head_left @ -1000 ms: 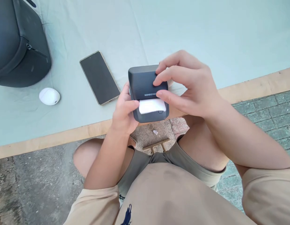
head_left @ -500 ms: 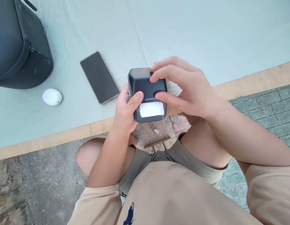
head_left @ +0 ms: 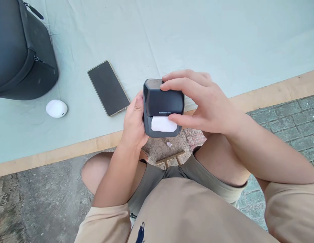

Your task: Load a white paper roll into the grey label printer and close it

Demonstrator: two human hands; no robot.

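dark grey label printer (head_left: 164, 101) held at frame centre, above the near edge of the counter (head_left: 222, 40). white lettering on its front, looks like "niimbot", blurred. white label paper (head_left: 164, 124) in the slot below the lettering. left hand (head_left: 135, 122) grip clamped on its 9 o'clock side; right hand (head_left: 206, 101) grip pinching top and 3 o'clock edge. smartphone (head_left: 108, 87) at 9 o'clock, screen dark; white earbud case (head_left: 56, 108) and black zip bag (head_left: 21, 54) further out at 9 to 10.

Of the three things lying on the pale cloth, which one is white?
The small oval case, between the big dark bag and the cloth's near edge, is white. The bag is dark grey, and the phone to its right shows a black screen.
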